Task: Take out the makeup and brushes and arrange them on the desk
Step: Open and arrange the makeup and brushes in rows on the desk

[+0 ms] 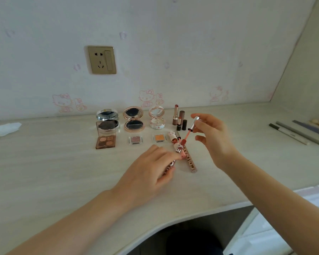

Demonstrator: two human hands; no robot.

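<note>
Two hands share one lip gloss. The right hand (208, 133) pinches the silver cap (194, 123) of the applicator wand (187, 135) between thumb and fingertips, held above the desk (63, 172), with the wand slanting down and to the left toward the tube's mouth. The left hand (151, 173) is closed around the patterned lip gloss tube (173, 157), which lies low over the desk with its long axis running from the palm up toward the wand tip; whether the tip is inside the neck cannot be told. A second patterned tube (190, 161) lies just beside it on the desk, roughly parallel.

The move ahead likely turns on lining the wand up with the tube's axis, and the right hand is the one placed to do it.

Behind stand three open compacts (133, 118), an eyeshadow quad (105, 141), two single shadow pans (135, 139), and uncapped lipsticks (176, 115) with their caps. Pencils and brushes (295, 133) lie well apart at the right, and a crumpled tissue (4, 128) lies at the far left.
</note>
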